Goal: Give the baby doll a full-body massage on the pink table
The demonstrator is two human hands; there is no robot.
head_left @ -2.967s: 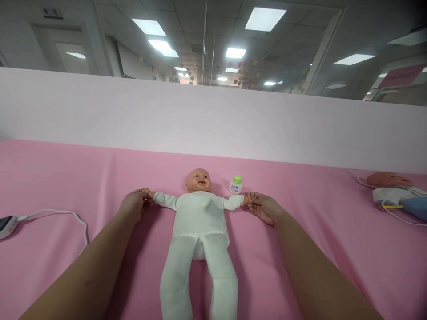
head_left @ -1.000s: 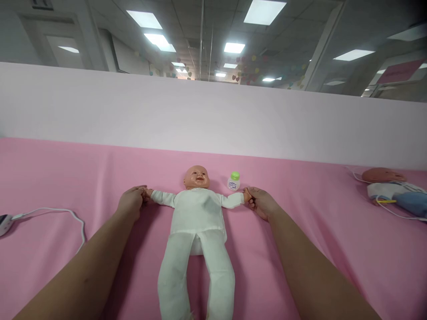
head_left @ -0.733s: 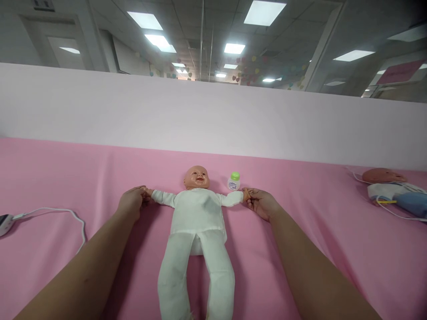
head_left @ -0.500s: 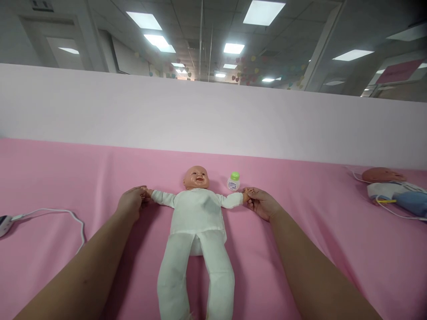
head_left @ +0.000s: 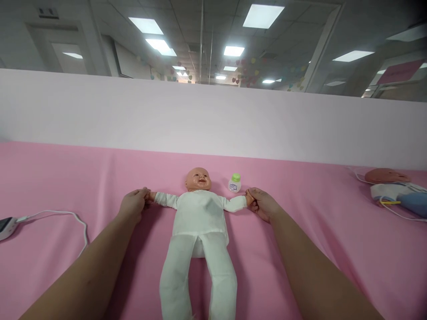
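Observation:
A baby doll (head_left: 199,222) in a white suit lies on its back on the pink cloth (head_left: 60,178), arms stretched out to both sides. My left hand (head_left: 133,204) is closed round the doll's hand on the left side. My right hand (head_left: 262,204) is closed round the doll's other hand. A small white bottle with a green cap (head_left: 235,183) stands just beyond the doll's arm on the right, close to my right hand.
A white cable (head_left: 66,218) runs from a small device (head_left: 6,226) at the left edge. A second doll (head_left: 393,189) with cables lies at the far right. A pale partition wall (head_left: 213,120) closes off the back of the surface.
Both hands keep hold of the doll's hands with the arms spread. Only the view has shifted slightly; the doll's arms look about the same.

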